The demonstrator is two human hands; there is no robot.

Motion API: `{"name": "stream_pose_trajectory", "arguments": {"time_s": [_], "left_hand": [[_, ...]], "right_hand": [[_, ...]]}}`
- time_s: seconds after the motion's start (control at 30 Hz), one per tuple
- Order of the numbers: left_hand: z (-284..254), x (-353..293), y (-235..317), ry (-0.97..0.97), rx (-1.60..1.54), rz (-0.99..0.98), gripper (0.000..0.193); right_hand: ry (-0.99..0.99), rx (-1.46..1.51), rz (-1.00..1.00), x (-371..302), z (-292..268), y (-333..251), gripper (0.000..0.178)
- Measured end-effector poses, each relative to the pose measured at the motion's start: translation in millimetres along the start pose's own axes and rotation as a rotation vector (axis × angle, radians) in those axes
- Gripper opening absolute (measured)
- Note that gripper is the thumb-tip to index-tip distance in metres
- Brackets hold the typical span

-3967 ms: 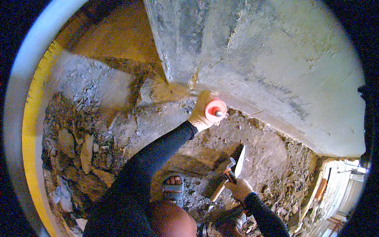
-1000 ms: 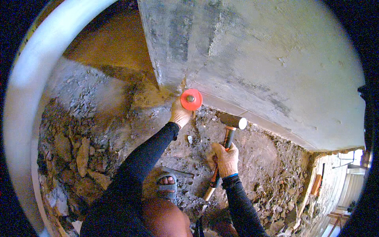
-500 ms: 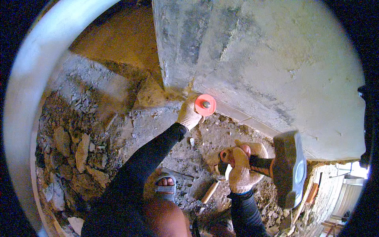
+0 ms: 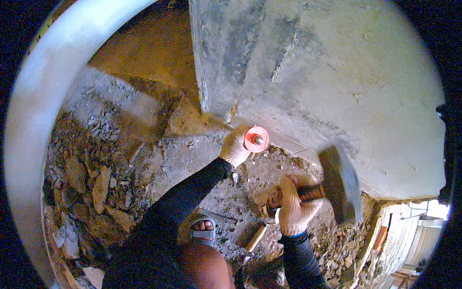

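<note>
Rubble [image 4: 101, 188] lies at eight o'clock; a wall [image 4: 346, 82] blocks one. Near centre, the left hand [image 4: 233, 150] grips a red-guarded chisel [image 4: 250, 138]; toward four, the right hand [image 4: 293, 209] is wrapped round a hammer [image 4: 341, 188].

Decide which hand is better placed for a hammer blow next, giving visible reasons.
Right, probably: the right hand holds the hammer off to one side, while the left hand is occupied gripping the red-guarded tool.
</note>
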State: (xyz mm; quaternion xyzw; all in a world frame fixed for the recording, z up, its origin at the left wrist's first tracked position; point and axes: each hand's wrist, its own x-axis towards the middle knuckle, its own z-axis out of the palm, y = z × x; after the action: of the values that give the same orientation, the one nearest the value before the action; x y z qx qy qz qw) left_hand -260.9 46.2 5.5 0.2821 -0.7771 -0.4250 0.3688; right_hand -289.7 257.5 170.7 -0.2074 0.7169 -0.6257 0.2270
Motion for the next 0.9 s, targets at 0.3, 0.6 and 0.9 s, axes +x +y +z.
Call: {"name": "stream_pose_trajectory", "arguments": {"time_s": [0.3, 0.6, 0.9], "left_hand": [[-4.5, 5.2, 9.7, -0.161, -0.148, -0.073, 0.032], [2.7, -0.1, -7.3, -0.008, -0.017, -0.011, 0.034], [6.1, -0.8, -12.0, 0.043, -0.035, -0.068, 0.034]], "right_hand": [[-0.127, -0.457, 0.051, 23.4, 15.1, 42.0, 0.027], [-0.129, -0.599, -0.192, 23.9, 3.9, 56.5, 0.014], [0.156, -0.010, -0.090, -0.3, -2.3, -22.2, 0.014]]}}
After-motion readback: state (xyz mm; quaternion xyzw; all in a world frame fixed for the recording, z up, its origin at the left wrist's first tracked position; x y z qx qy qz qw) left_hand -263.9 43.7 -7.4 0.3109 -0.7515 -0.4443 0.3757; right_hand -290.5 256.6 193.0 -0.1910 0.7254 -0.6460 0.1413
